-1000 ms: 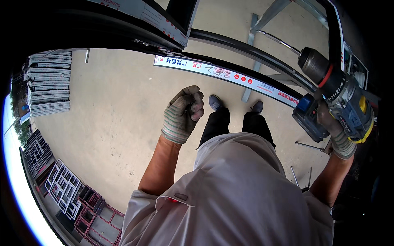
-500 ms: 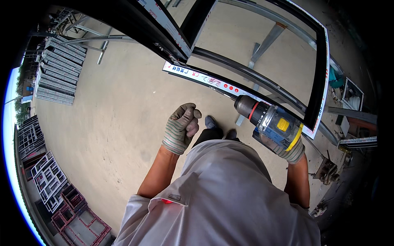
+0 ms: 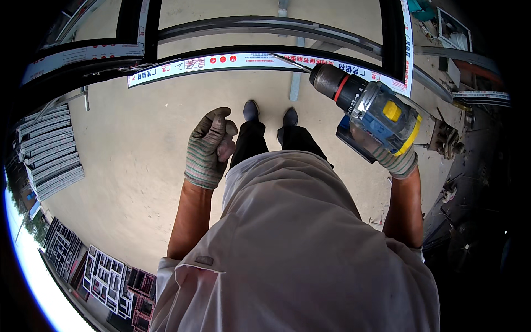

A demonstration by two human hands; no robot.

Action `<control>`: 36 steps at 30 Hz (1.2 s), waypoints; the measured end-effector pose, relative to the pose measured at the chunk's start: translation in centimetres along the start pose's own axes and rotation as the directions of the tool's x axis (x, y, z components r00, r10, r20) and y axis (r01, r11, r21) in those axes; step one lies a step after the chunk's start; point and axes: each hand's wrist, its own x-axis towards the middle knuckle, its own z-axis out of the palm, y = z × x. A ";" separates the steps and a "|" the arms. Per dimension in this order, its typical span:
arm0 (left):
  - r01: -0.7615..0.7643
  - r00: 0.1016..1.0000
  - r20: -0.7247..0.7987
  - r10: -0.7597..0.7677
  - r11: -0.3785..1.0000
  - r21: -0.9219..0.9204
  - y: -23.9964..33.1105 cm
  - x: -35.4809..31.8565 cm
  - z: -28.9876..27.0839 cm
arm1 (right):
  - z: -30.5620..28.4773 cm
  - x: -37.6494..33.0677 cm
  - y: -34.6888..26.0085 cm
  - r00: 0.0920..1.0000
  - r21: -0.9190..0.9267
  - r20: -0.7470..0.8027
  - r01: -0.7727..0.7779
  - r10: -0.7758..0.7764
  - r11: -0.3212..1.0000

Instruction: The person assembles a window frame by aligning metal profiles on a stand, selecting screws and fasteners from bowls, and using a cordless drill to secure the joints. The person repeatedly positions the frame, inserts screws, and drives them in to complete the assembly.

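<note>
My right hand (image 3: 402,161), in a striped knit glove, grips a blue and yellow cordless drill (image 3: 371,117). Its black chuck points up and left, and a thin bit (image 3: 292,63) reaches over the near rail of a black window frame (image 3: 394,41). Whether the tip touches the rail cannot be made out. White printed film (image 3: 249,60) covers the rail's near face. My left hand (image 3: 209,145), gloved alike, is raised in front of my body, left of my legs, apart from the frame. Its fingers are curled together; anything they hold is too small or hidden.
Grey metal support bars (image 3: 260,23) run beneath the frame. On the left lies a stack of wrapped profiles (image 3: 51,149). White lattice frames (image 3: 108,276) lean at the lower left. Tools and clutter (image 3: 447,138) line the right side. My shoes (image 3: 251,110) stand on the concrete floor.
The view has turned, so the frame now lies nearly level across the top. The drill's bit has come into sight over the rail. My left hand stays curled, farther left in the picture.
</note>
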 end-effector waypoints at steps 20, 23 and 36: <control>0.153 0.919 0.305 -0.250 0.938 0.310 6.4 4.5 -7.1 | 4.2 -3.0 -17.0 0.764 0.357 -0.303 -0.462 0.569 0.812; 0.158 0.934 0.259 -0.245 0.936 0.316 6.4 3.9 -7.4 | 3.5 -2.9 -18.4 0.808 0.216 -0.298 -0.462 0.509 0.860; 0.089 0.940 0.258 -0.223 0.891 0.444 4.5 1.7 -8.9 | 6.4 -9.8 -15.1 0.764 0.303 -0.370 -0.439 0.529 0.846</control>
